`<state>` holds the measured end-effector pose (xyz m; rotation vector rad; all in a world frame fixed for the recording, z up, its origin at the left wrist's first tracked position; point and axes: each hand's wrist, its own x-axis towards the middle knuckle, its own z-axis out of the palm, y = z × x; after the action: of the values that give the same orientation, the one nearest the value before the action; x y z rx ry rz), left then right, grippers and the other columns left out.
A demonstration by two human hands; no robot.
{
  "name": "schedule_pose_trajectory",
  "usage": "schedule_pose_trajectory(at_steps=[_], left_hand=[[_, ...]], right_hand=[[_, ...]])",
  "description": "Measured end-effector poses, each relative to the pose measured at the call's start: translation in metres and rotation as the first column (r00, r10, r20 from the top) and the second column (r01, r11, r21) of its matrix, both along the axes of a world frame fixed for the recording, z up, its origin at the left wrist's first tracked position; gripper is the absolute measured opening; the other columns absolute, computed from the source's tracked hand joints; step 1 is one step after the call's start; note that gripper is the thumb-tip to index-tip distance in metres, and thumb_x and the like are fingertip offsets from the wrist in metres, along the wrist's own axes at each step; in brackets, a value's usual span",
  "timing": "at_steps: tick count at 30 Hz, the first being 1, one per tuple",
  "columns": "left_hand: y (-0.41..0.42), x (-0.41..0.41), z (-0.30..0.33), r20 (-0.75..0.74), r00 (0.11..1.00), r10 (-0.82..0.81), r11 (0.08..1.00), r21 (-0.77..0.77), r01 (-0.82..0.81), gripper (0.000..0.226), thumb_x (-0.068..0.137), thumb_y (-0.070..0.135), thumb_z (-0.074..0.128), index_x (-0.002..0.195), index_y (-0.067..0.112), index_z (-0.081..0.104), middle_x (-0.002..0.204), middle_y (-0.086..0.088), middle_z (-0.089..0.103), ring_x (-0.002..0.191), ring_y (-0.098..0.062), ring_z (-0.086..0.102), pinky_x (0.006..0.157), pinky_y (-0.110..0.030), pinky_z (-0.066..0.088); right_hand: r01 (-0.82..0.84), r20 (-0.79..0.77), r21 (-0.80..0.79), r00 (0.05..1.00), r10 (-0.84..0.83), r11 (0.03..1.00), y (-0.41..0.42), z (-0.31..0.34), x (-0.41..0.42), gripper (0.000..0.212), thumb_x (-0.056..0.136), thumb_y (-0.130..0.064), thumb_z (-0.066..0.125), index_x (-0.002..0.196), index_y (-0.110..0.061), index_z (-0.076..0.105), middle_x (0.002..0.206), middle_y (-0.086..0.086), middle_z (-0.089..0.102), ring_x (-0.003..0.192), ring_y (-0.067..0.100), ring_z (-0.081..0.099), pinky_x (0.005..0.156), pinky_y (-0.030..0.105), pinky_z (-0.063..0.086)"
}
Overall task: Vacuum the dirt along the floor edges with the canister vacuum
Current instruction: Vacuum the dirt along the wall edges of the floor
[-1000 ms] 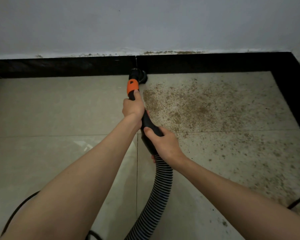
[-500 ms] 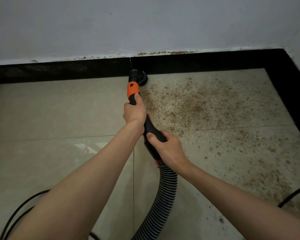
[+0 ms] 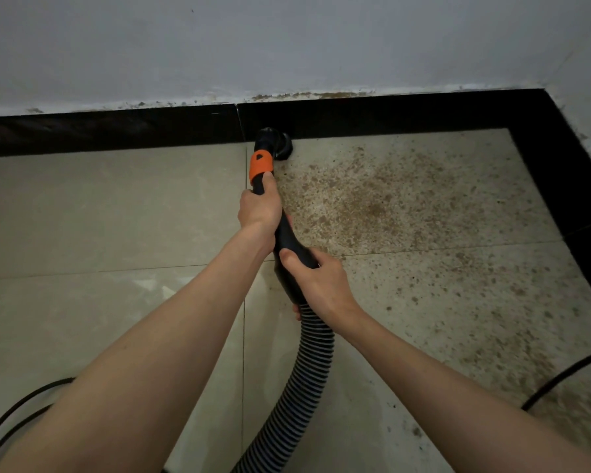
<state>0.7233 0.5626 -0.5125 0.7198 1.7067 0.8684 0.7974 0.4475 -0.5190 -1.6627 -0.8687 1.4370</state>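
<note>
left hand (image 3: 258, 208): fingers wrapped round the black wand just below the orange collar (image 3: 260, 165).
right hand (image 3: 316, 278): fingers and thumb wrapped round the curved black handle (image 3: 289, 240), where the ribbed hose (image 3: 301, 380) joins it.
brush nozzle (image 3: 275, 145): on the tiled floor (image 3: 99, 213), against the black skirting (image 3: 389, 114); its bristles are too dark to make out.
dirt (image 3: 389, 199): brown specks spread over the tiles right of the nozzle, toward the corner.
cables: one black cord (image 3: 560, 375) lower right, another (image 3: 17, 404) lower left.
</note>
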Motion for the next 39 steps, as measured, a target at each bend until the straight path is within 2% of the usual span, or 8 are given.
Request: schedule_pose_trajectory(at_steps=[9, 12, 18, 21, 24, 28, 35, 39], left_hand=[[-0.002, 0.05, 0.0, -0.002, 0.993, -0.115, 0.993, 0.005, 0.115, 0.041, 0.096, 0.048, 0.043, 0.111, 0.01, 0.048, 0.076, -0.003, 0.055, 0.058, -0.017, 0.055, 0.042, -0.019, 0.043], [-0.001, 0.064, 0.001, -0.02, 0.987, -0.162, 0.987, 0.006, 0.162, 0.048, 0.096, 0.049, 0.042, 0.121, 0.009, 0.047, 0.087, -0.008, 0.059, 0.069, -0.024, 0.058, 0.063, -0.033, 0.052], [-0.003, 0.078, 0.007, 0.036, 0.972, -0.232, 0.973, 0.019, 0.231, 0.044, 0.096, 0.046, 0.044, 0.117, 0.008, 0.046, 0.076, -0.006, 0.055, 0.053, -0.02, 0.055, 0.051, -0.028, 0.048], [0.001, 0.072, 0.009, 0.065, 0.966, -0.25, 0.968, -0.002, 0.251, 0.043, 0.096, 0.047, 0.043, 0.112, 0.007, 0.046, 0.082, -0.012, 0.057, 0.066, -0.027, 0.058, 0.07, -0.042, 0.057], [0.004, 0.058, 0.011, 0.047, 0.975, -0.216, 0.976, -0.008, 0.217, 0.04, 0.096, 0.048, 0.043, 0.107, 0.009, 0.046, 0.088, -0.012, 0.058, 0.076, -0.029, 0.06, 0.08, -0.045, 0.056], [0.002, 0.025, 0.011, 0.033, 0.994, -0.107, 0.994, -0.003, 0.107, 0.041, 0.095, 0.047, 0.045, 0.107, 0.009, 0.051, 0.076, -0.005, 0.058, 0.059, -0.018, 0.058, 0.055, -0.027, 0.05], [-0.008, -0.037, 0.009, 0.061, 0.998, 0.032, 0.999, -0.023, -0.031, 0.05, 0.095, 0.047, 0.044, 0.12, 0.004, 0.047, 0.092, -0.014, 0.058, 0.077, -0.029, 0.059, 0.081, -0.042, 0.055], [-0.021, -0.042, 0.016, 0.112, 0.994, 0.013, 0.998, -0.064, -0.006, 0.047, 0.096, 0.047, 0.043, 0.115, 0.005, 0.048, 0.079, -0.01, 0.056, 0.062, -0.023, 0.056, 0.067, -0.034, 0.054]], right_hand=[[0.114, -0.012, -0.001, 0.993, -0.114, 0.993, -0.008, -0.003, 0.037, 0.024, 0.09, -0.039, 0.066, 0.081, -0.017, 0.063, 0.051, -0.002, 0.059, 0.038, 0.019, 0.054, 0.038, 0.025, 0.045], [0.169, -0.044, -0.025, 0.985, -0.17, 0.985, -0.009, -0.004, 0.045, 0.024, 0.09, -0.039, 0.066, 0.083, -0.016, 0.062, 0.053, 0.0, 0.059, 0.04, 0.022, 0.055, 0.04, 0.027, 0.046], [0.233, -0.048, -0.022, 0.971, -0.234, 0.972, -0.011, -0.004, 0.047, 0.026, 0.092, -0.039, 0.064, 0.086, -0.014, 0.061, 0.067, 0.009, 0.06, 0.042, 0.025, 0.055, 0.042, 0.029, 0.048], [0.242, -0.047, -0.025, 0.969, -0.243, 0.97, -0.008, -0.002, 0.039, 0.027, 0.091, -0.039, 0.065, 0.087, -0.013, 0.061, 0.068, 0.01, 0.059, 0.044, 0.025, 0.055, 0.043, 0.029, 0.047], [0.217, -0.048, -0.023, 0.975, -0.218, 0.976, -0.005, 0.002, 0.03, 0.026, 0.089, -0.039, 0.066, 0.083, -0.014, 0.061, 0.066, 0.009, 0.06, 0.045, 0.024, 0.057, 0.043, 0.03, 0.048], [0.119, -0.046, -0.022, 0.992, -0.12, 0.993, -0.005, 0.008, 0.009, 0.026, 0.089, -0.04, 0.066, 0.085, -0.015, 0.06, 0.06, 0.007, 0.06, 0.037, 0.019, 0.054, 0.037, 0.025, 0.045], [-0.043, -0.043, -0.048, 0.998, 0.041, 0.998, -0.012, 0.018, -0.031, 0.03, 0.086, -0.045, 0.067, 0.08, -0.017, 0.058, 0.059, 0.005, 0.06, 0.037, 0.019, 0.055, 0.038, 0.027, 0.046], [-0.067, -0.003, -0.054, 0.998, 0.067, 0.996, -0.023, 0.028, -0.032, 0.031, 0.086, -0.046, 0.066, 0.081, -0.016, 0.058, 0.058, 0.003, 0.059, 0.038, 0.018, 0.055, 0.039, 0.028, 0.048]])
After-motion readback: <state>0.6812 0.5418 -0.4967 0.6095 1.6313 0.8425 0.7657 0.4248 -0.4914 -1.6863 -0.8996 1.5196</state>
